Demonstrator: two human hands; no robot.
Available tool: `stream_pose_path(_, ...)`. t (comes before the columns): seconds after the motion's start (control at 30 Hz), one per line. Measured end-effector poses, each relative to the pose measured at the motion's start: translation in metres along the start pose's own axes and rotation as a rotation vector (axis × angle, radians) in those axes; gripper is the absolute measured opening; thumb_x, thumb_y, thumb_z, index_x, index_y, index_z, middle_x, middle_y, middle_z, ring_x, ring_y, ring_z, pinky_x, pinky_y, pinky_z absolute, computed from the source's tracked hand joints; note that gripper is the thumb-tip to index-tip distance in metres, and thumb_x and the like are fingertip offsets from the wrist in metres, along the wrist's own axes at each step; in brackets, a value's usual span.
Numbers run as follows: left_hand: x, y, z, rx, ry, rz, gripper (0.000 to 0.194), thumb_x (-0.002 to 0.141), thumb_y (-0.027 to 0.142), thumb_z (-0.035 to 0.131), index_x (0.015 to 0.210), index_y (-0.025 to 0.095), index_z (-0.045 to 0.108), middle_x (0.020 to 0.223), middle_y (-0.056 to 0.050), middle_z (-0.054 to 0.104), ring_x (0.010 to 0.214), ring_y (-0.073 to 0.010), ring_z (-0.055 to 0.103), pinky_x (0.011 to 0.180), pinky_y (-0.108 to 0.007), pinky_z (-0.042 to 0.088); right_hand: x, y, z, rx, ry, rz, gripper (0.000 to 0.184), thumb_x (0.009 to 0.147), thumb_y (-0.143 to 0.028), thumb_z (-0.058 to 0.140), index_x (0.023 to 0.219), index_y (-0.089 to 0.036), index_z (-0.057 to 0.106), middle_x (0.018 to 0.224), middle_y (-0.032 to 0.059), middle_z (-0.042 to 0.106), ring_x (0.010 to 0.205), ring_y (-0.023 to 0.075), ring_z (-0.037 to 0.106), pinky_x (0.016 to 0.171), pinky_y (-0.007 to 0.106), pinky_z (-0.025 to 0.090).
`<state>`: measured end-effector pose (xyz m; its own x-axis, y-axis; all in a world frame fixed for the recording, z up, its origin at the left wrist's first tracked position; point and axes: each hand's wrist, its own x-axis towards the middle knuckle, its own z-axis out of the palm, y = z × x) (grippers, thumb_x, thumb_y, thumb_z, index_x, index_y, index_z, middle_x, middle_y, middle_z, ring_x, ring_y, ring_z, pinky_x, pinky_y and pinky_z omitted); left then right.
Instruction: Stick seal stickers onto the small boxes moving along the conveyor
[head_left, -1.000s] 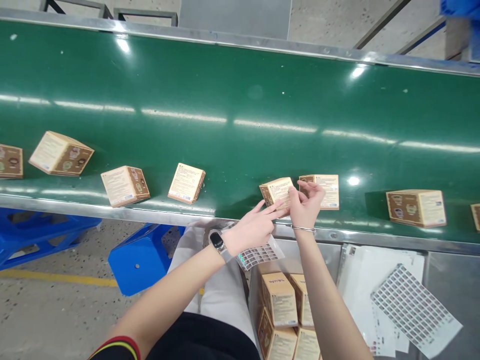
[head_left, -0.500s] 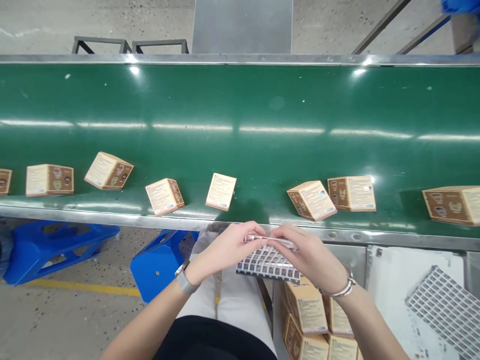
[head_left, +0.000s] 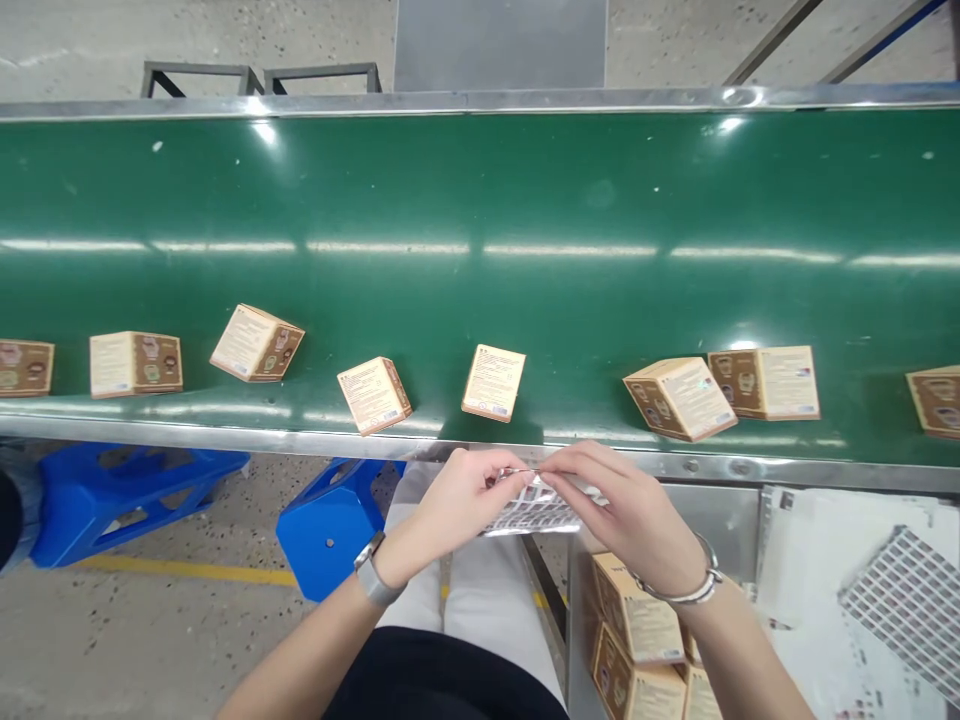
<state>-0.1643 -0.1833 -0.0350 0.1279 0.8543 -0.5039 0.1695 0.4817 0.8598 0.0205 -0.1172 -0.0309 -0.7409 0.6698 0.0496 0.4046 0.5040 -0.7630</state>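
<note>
1. Sheet of small dark-and-white stickers, glossy: held in both hands, in front of the body at the belt's near edge. Bent, catching light.
2. Left hand: grasping the sheet's upper edge, thumb and fingers pinched. Grey-banded watch on wrist.
3. Right hand: grasping the same edge, fingertips close to the left hand's. Silver bangle on wrist.
4. Nearest box, cream-and-brown printed cardboard: on the belt just beyond the hands, printed cream face up, not touched by either hand.
5. Surface: smooth green belt, glossy, a broken row of light reflections along it, small white specks. Metal rail on the near side, another on the far side.
6. Other cream-and-brown boxes lie along the belt's near half, turned at various angles. Four left of the nearest box, three right; outermost ones cut by the view.
7. Below the belt, right: stacked boxes of the same kind, partly behind the right forearm. Beside them, white papers with a second sticker sheet, flat and gridded, on top.
8. Room: grey speckled floor, yellow line across it. Blue plastic stools lower left. Dark metal frames and a flat grey panel beyond the far rail.
</note>
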Motion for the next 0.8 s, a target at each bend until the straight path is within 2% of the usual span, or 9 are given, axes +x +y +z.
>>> stream_pose_path(0.2, 0.001, 0.004, -0.001, -0.040, -0.097, -0.065, 0.030, 0.094, 0.033, 0.047, 0.075, 0.016, 0.062, 0.071, 0.001, 0.058, 0.065, -0.0123, 0.047, 0.058, -0.023, 0.034, -0.002, 0.004, -0.002, -0.115, 0.000, -0.064, 0.015, 0.097, -0.014, 0.050, 0.092, -0.020, 0.062, 0.083, 0.0046, 0.071, 0.074, 0.0173, 0.066, 0.067, 0.031, 0.054)
stream_pose_path(0.4, 0.007, 0.004, 0.005, -0.026, -0.040, -0.084, 0.032, 0.093, 0.032, 0.044, 0.065, 0.017, 0.050, 0.064, 0.003, 0.049, 0.062, -0.0118, 0.043, 0.058, -0.024, 0.033, -0.008, 0.006, 0.008, -0.303, 0.072, -0.141, 0.014, 0.097, -0.015, 0.051, 0.095, -0.019, 0.065, 0.093, 0.0070, 0.074, 0.088, 0.0220, 0.067, 0.079, 0.038, 0.053)
stream_pose_path(0.5, 0.012, 0.001, 0.008, -0.029, -0.007, -0.111, 0.031, 0.093, 0.032, 0.044, 0.066, 0.017, 0.050, 0.063, 0.003, 0.048, 0.062, -0.0117, 0.043, 0.058, -0.024, 0.034, -0.011, 0.004, 0.014, -0.241, 0.106, -0.086, 0.017, 0.095, -0.014, 0.052, 0.094, -0.022, 0.066, 0.096, 0.0068, 0.074, 0.095, 0.0239, 0.067, 0.083, 0.040, 0.054)
stream_pose_path(0.57, 0.014, -0.002, 0.007, 0.029, 0.025, -0.131, 0.028, 0.093, 0.029, 0.042, 0.070, 0.018, 0.052, 0.063, 0.004, 0.050, 0.060, -0.0115, 0.044, 0.057, -0.024, 0.034, -0.013, 0.006, 0.017, -0.084, 0.130, 0.027, 0.016, 0.094, -0.016, 0.053, 0.091, -0.025, 0.066, 0.097, 0.0067, 0.074, 0.098, 0.0244, 0.067, 0.086, 0.043, 0.054)
stream_pose_path(0.67, 0.018, -0.009, 0.002, 0.297, 0.046, -0.073, 0.024, 0.093, 0.023, 0.042, 0.074, 0.018, 0.055, 0.066, 0.002, 0.056, 0.063, -0.0138, 0.051, 0.058, -0.026, 0.039, -0.012, 0.017, 0.023, 0.209, 0.269, 0.347, 0.010, 0.094, -0.027, 0.054, 0.087, -0.025, 0.061, 0.107, 0.0092, 0.072, 0.102, 0.0243, 0.066, 0.090, 0.045, 0.053)
stream_pose_path(0.73, 0.023, -0.015, -0.002, 0.510, 0.009, 0.103, 0.022, 0.092, 0.018, 0.045, 0.074, 0.018, 0.057, 0.083, -0.003, 0.066, 0.082, -0.0190, 0.060, 0.070, -0.031, 0.048, -0.007, 0.032, 0.032, 0.400, 0.435, 0.595, 0.013, 0.092, -0.036, 0.057, 0.088, -0.023, 0.060, 0.116, 0.0109, 0.069, 0.106, 0.0238, 0.065, 0.092, 0.046, 0.053)
stream_pose_path(0.8, 0.029, -0.022, -0.005, 0.679, -0.057, 0.332, 0.024, 0.093, 0.015, 0.044, 0.075, 0.017, 0.060, 0.119, -0.010, 0.066, 0.116, -0.0259, 0.057, 0.094, -0.040, 0.049, 0.003, 0.049, 0.046, 0.575, 0.608, 0.766, 0.022, 0.087, -0.043, 0.061, 0.091, -0.022, 0.059, 0.122, 0.0122, 0.067, 0.111, 0.0238, 0.065, 0.095, 0.046, 0.052)
